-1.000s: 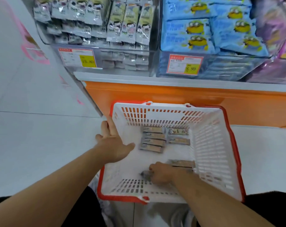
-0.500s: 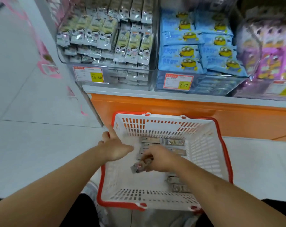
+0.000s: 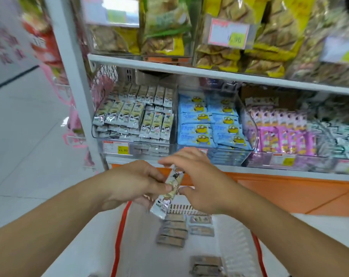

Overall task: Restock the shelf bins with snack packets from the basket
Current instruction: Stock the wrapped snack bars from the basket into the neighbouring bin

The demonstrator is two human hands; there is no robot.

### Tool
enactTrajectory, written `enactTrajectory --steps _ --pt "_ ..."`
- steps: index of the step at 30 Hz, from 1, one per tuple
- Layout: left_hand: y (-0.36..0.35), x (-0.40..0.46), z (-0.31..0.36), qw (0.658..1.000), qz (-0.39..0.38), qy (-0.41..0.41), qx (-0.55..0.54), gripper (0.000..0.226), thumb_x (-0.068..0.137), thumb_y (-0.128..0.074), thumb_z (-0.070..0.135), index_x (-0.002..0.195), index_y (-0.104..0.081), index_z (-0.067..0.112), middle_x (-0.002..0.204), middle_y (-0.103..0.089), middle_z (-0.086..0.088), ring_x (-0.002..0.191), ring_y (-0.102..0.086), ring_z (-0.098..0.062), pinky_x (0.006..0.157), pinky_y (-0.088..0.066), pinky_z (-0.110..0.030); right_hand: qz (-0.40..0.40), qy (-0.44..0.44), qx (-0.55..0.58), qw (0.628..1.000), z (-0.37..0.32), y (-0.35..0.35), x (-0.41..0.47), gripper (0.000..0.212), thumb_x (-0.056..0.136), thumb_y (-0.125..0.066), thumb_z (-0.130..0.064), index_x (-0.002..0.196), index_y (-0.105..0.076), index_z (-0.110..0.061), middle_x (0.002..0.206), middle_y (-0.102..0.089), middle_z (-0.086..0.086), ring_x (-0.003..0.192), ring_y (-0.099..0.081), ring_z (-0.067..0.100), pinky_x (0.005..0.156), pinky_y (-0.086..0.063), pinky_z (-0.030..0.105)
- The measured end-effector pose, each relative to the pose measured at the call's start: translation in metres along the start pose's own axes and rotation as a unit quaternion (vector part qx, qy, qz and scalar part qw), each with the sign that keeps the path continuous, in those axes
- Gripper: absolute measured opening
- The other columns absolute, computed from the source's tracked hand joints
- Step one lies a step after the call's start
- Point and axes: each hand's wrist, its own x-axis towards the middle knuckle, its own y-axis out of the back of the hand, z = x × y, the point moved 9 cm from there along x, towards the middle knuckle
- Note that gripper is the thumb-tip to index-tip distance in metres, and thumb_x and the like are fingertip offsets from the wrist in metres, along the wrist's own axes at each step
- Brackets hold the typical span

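From my head camera, both my hands meet at the middle of the view, above the basket [image 3: 120,226]. My left hand [image 3: 129,182] comes in from eight o'clock, its fingers [image 3: 159,186] curled narrow and pinched on the lower half of a long snack packet [image 3: 168,193]. My right hand [image 3: 197,180] comes in from four o'clock; its fingers [image 3: 170,161] bend over the packet's top end, and the thumb presses near the packet's middle. So both hands grip the one packet, which stands tilted, its top toward twelve o'clock and its silver bottom end hanging toward seven o'clock.

Below my hands, toward six o'clock, the white basket with the red rim sits on the floor [image 3: 29,156]. More packets [image 3: 172,229] lie flat in it: a stack of four in a column, two more just beside them at three o'clock, and another few [image 3: 206,264] near the bottom edge.

At twelve o'clock, beyond my hands, the lower shelf [image 3: 269,169] carries clear bins. The left bin [image 3: 137,148] holds rows of pale packets like the one I grip, with a yellow price tag [image 3: 116,147] on its front. Just to its right, at one o'clock, a bin of blue packets [image 3: 207,124] follows, then purple packets [image 3: 283,132] at two o'clock. The upper shelf [image 3: 169,65] carries yellow and green bags [image 3: 165,29], blurred.
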Motion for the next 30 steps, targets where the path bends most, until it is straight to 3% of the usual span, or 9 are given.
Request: enactTrajectory --steps 3,5,8,11,16,19,22,26,30 --pt "0.015 -0.009 0.014 0.995 0.07 -0.022 -0.061 0.021 0.088 -0.081 0.026 0.092 -0.075 0.007 0.08 -0.061 -0.011 0.078 -0.058 -0.015 0.068 -0.055 -0.027 0.071 -0.023 0.05 0.996 0.001 0.027 -0.002 0.061 0.091 -0.064 -0.006 0.144 -0.049 -0.033 0.142 -0.039 -0.018 0.142 -0.03 0.004 0.121 -0.029 0.039" --pt "0.019 -0.011 0.023 0.99 0.095 -0.044 -0.098 0.022 0.088 -0.08 0.025 0.092 -0.073 0.004 0.08 -0.059 -0.007 0.078 -0.057 -0.016 0.066 -0.055 -0.025 0.094 -0.016 0.07 0.993 -0.004 0.035 0.001 0.054 0.092 -0.073 -0.03 0.141 -0.05 -0.035 0.143 -0.04 -0.021 0.143 -0.033 0.003 0.119 -0.033 0.037" --pt "0.021 -0.009 0.031 0.98 0.106 -0.072 -0.151 0.029 0.089 -0.079 0.026 0.089 -0.069 -0.001 0.086 -0.055 -0.011 0.084 -0.056 -0.024 0.07 -0.058 -0.027 0.077 -0.026 0.049 0.995 -0.008 0.03 0.005 0.073 0.082 -0.08 -0.052 0.145 -0.045 -0.04 0.148 -0.037 -0.026 0.145 -0.031 0.0 0.119 -0.034 0.034" --pt "0.025 -0.006 0.028 0.977 0.113 -0.079 -0.164 0.04 0.09 -0.079 0.027 0.095 -0.065 -0.01 0.084 -0.054 -0.012 0.081 -0.057 -0.024 0.069 -0.058 -0.026 0.067 -0.042 0.041 0.996 -0.006 0.027 0.01 0.08 0.079 -0.084 -0.051 0.146 -0.042 -0.044 0.149 -0.035 -0.03 0.144 -0.029 -0.005 0.12 -0.032 0.03" --pt "0.038 -0.005 0.025 0.971 0.14 -0.061 -0.186 0.025 0.096 -0.071 0.029 0.099 -0.075 0.004 0.078 -0.064 -0.004 0.075 -0.064 -0.015 0.077 -0.063 -0.035 0.089 -0.075 0.056 0.992 0.002 0.027 0.02 0.075 0.078 -0.088 -0.047 0.138 -0.044 -0.052 0.141 -0.037 -0.038 0.135 -0.03 -0.018 0.109 -0.032 0.015" --pt "0.065 -0.01 0.03 0.973 0.22 -0.066 0.018 0.027 0.102 -0.057 0.044 0.11 -0.074 0.025 0.102 -0.075 0.009 0.096 -0.071 -0.011 0.093 -0.057 -0.037 0.093 -0.105 0.059 0.988 0.008 0.028 0.03 0.073 0.08 -0.086 -0.049 0.137 -0.041 -0.055 0.137 -0.036 -0.036 0.123 -0.034 -0.02 0.098 -0.031 0.013" --pt "0.09 -0.02 0.039 0.877 0.325 -0.101 0.34 0.044 0.103 -0.043 0.054 0.14 -0.054 0.032 0.14 -0.056 0.011 0.127 -0.053 -0.011 0.106 -0.045 -0.031 0.098 -0.125 0.049 0.986 0.013 0.038 0.053 0.073 0.081 -0.085 -0.05 0.139 -0.04 -0.054 0.139 -0.038 -0.028 0.122 -0.039 -0.006 0.099 -0.033 0.023" --pt "0.098 -0.004 0.008 0.858 0.246 -0.018 0.45 0.075 0.104 -0.029 0.062 0.164 0.0 0.027 0.172 0.002 0.002 0.159 0.003 -0.02 0.129 -0.008 -0.04 0.088 -0.122 0.024 0.988 0.017 0.05 0.11 0.076 0.083 -0.084 -0.05 0.146 -0.041 -0.043 0.148 -0.044 -0.012 0.128 -0.049 0.011 0.1 -0.041 0.029" --pt "0.095 -0.002 0.001 0.847 0.217 0.007 0.485 0.085 0.102 -0.029 0.066 0.162 0.014 0.024 0.171 0.015 0.0 0.157 0.018 -0.023 0.129 0.001 -0.045 0.049 -0.124 0.023 0.991 0.022 0.05 0.161 0.078 0.084 -0.085 -0.045 0.148 -0.042 -0.034 0.153 -0.046 -0.007 0.124 -0.058 0.014 0.089 -0.049 0.024"
